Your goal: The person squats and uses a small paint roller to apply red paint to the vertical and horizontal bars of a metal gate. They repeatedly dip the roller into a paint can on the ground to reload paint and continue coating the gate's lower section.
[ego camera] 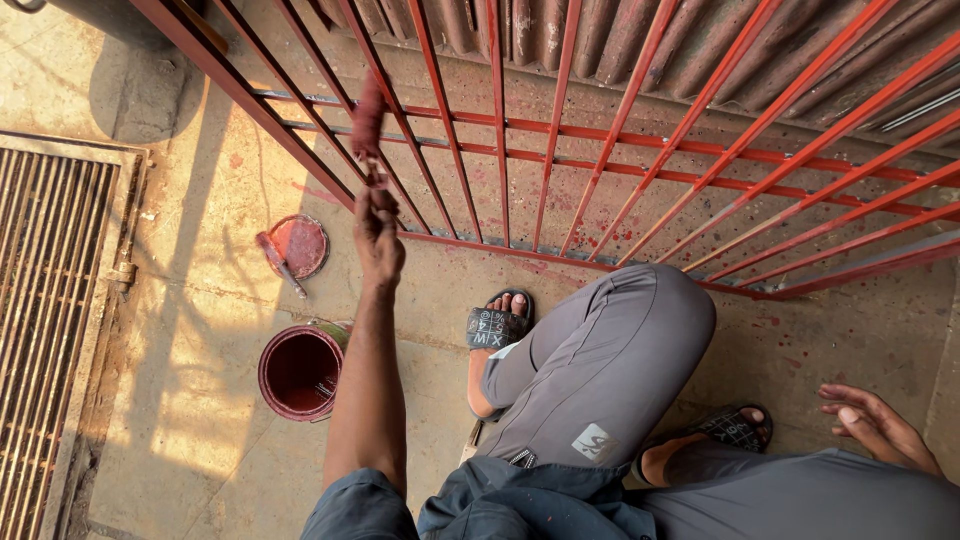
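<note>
The left hand (pixel 379 238) is reaching far forward from a long bare arm and is gripping the handle of a paintbrush (pixel 368 120), its fingers curled tight around the lower end. The brush is standing almost upright in the view, its long axis running from the fist away toward the far side, leaning only slightly right, with the red-stained bristle head pointing away from the person. The head is lying against one of the slanting bars of the red metal gate (pixel 640 150), well beyond the fingertips, while the thin handle is emerging from the top of the closed fist.

The right hand (pixel 875 425) is resting low at the near right, beside the bent knee in grey trousers (pixel 600 365). Its fingers are loosely spread and slightly bent, holding nothing, the tips pointing left over the concrete floor (pixel 200 400).

Left of the outstretched arm, a round paint can (pixel 300 372) is standing open on the floor, dark red inside. Farther away from it, its lid (pixel 300 245) is lying flat with a stirring stick (pixel 279 263) across its left edge. A metal drain grate (pixel 50 320) is filling the far left. A foot in a black sandal (pixel 497 328) is planted just below the gate's bottom rail.
</note>
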